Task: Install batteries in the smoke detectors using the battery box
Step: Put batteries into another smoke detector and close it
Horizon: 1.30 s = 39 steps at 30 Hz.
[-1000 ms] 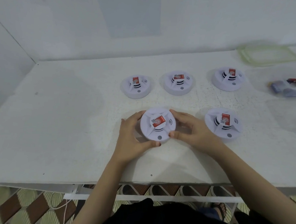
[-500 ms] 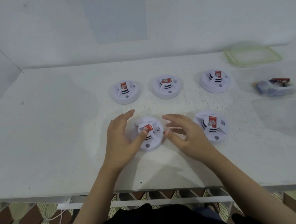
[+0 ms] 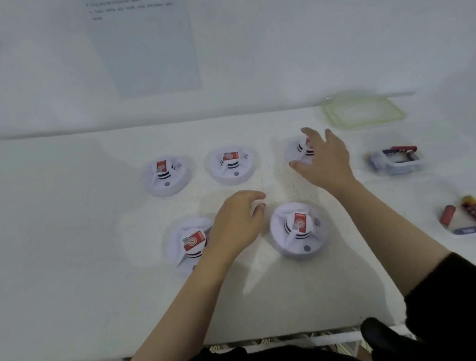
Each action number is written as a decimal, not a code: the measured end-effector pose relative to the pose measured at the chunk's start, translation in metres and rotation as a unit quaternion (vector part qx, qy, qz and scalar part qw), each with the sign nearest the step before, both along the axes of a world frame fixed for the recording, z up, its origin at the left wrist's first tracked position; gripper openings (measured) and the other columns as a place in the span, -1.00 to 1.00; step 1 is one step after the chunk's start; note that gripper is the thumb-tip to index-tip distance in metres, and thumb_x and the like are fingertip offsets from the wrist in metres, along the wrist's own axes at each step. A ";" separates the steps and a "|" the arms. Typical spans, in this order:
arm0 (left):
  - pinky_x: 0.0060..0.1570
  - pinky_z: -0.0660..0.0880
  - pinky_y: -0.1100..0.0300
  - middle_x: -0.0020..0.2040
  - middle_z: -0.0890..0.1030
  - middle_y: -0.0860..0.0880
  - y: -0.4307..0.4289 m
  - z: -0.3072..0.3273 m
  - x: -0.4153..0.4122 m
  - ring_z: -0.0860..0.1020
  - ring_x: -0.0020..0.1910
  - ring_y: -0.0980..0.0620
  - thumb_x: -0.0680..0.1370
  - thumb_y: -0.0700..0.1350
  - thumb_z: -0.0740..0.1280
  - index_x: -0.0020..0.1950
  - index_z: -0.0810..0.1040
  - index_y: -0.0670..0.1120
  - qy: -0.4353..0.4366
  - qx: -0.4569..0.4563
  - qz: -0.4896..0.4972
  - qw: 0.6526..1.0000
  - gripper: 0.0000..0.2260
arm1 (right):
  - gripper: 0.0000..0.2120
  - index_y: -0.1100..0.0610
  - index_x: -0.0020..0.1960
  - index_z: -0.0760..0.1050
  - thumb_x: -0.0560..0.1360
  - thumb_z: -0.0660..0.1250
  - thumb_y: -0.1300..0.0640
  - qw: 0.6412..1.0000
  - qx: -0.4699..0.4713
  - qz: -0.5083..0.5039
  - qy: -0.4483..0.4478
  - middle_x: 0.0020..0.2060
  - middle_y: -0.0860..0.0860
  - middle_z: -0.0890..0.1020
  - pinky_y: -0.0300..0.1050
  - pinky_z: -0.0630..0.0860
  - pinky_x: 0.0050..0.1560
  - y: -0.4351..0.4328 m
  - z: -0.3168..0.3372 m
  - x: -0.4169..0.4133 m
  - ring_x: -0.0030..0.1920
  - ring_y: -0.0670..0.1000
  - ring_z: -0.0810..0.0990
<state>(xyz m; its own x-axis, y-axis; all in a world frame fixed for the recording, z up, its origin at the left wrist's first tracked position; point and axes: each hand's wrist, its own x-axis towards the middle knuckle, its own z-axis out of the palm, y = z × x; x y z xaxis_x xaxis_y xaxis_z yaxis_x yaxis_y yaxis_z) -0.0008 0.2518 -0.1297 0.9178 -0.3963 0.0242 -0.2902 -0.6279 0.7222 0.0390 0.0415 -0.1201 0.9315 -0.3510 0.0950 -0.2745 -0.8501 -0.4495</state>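
On the white table point(image 3: 63, 226), my right hand point(image 3: 324, 160) hovers with fingers spread, gripping nothing, over the back-right smoke detector point(image 3: 297, 153). My left hand point(image 3: 236, 224), loosely curled and empty, is between the front-left smoke detector point(image 3: 189, 241) and front-right smoke detector point(image 3: 297, 230). I see the battery box point(image 3: 395, 161) near the right edge.

Plainly a simple workroom station: worn white counter point(image 3: 61, 267) set against a plain white wall point(image 3: 321, 33), a printed sheet point(image 3: 144, 43) of blurred text lines fixed to that wall, identical smoke detectors point(image 3: 230, 164) laid out in rows.
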 end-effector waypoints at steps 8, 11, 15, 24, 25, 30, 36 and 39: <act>0.18 0.36 0.22 0.30 0.53 0.03 -0.013 0.004 0.008 0.46 0.28 0.05 0.57 -0.13 0.30 0.30 0.54 -0.05 -0.006 0.088 0.019 0.996 -0.70 | -0.26 -0.05 0.37 0.22 0.30 0.51 -0.02 0.995 0.085 0.011 -0.041 -0.14 0.01 0.51 -0.11 0.34 -0.03 -0.018 0.010 0.002 -0.08 0.05 0.51; 0.14 0.40 0.24 0.27 0.55 0.06 -0.020 0.008 0.011 0.50 0.20 0.09 0.55 -0.07 0.37 0.36 0.47 0.03 0.003 -0.012 0.038 0.999 -0.62 | -0.35 -0.07 0.34 0.21 0.38 0.48 0.08 0.905 0.422 -0.018 -0.055 0.04 -0.04 0.48 -0.17 0.43 -0.11 -0.012 0.024 -0.008 -0.07 -0.05 0.50; 0.11 0.38 0.41 0.36 0.42 0.09 -0.038 0.019 0.015 0.44 0.23 0.18 0.45 0.02 0.48 0.49 0.22 0.17 0.036 -0.181 0.023 0.983 -0.32 | -0.39 0.09 0.35 0.35 0.33 0.37 -0.02 0.669 0.742 0.040 -0.012 0.15 0.13 0.50 -0.11 0.54 -0.16 -0.008 0.033 -0.025 -0.06 0.09 0.54; 0.09 0.38 0.55 0.25 0.38 0.31 -0.055 0.031 0.029 0.37 0.20 0.46 0.28 -0.11 0.63 0.50 0.23 0.04 0.014 -0.231 0.006 0.973 -0.11 | -0.54 -0.11 0.48 0.21 0.58 0.12 0.00 0.618 0.770 0.158 -0.018 0.38 0.04 0.42 0.04 0.58 0.02 -0.012 0.031 -0.046 0.28 0.14 0.50; 0.06 0.38 0.55 0.24 0.38 0.32 -0.053 0.031 0.029 0.37 0.18 0.48 0.26 -0.11 0.64 0.46 0.28 0.04 0.005 -0.220 -0.005 0.975 -0.14 | -0.54 -0.12 0.47 0.22 0.57 0.11 0.00 0.642 0.751 0.152 -0.032 0.36 0.01 0.45 0.07 0.57 0.10 -0.013 0.030 -0.048 0.27 0.10 0.52; 0.02 0.44 0.50 0.28 0.35 0.23 -0.048 0.030 0.028 0.35 0.30 0.29 0.25 -0.16 0.64 0.44 0.30 0.12 -0.018 -0.182 -0.067 0.981 -0.14 | -0.59 -0.15 0.43 0.26 0.63 0.02 0.14 0.703 0.694 0.142 -0.068 0.31 -0.07 0.51 -0.04 0.52 0.20 -0.014 0.017 -0.061 0.30 0.02 0.50; -0.12 0.50 0.43 0.27 0.41 0.28 -0.042 0.031 0.017 0.47 0.19 0.30 0.27 -0.14 0.62 0.36 0.27 0.18 0.023 -0.212 -0.072 0.974 -0.20 | -0.50 -0.26 0.36 0.31 0.62 0.04 0.27 0.721 0.673 0.141 -0.082 0.27 -0.04 0.54 0.00 0.59 0.05 -0.012 0.015 -0.074 0.21 0.07 0.57; -0.02 0.50 0.39 0.27 0.44 0.27 -0.041 0.032 0.012 0.46 0.20 0.31 0.25 -0.04 0.58 0.35 0.33 0.15 0.027 -0.209 -0.082 0.974 -0.26 | -0.53 -0.16 0.34 0.40 0.58 0.12 0.29 0.737 0.654 0.150 -0.077 0.22 -0.06 0.56 -0.02 0.60 -0.02 -0.011 0.016 -0.080 0.17 0.08 0.57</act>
<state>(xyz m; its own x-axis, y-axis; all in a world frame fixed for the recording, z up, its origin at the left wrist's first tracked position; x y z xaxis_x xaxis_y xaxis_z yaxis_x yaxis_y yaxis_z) 0.0108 0.2110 -0.0978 0.8479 -0.5027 0.1685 -0.3166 -0.2252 0.9214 -0.0412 0.0300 -0.1039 0.9994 -0.0162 -0.0298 -0.0228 0.3262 -0.9450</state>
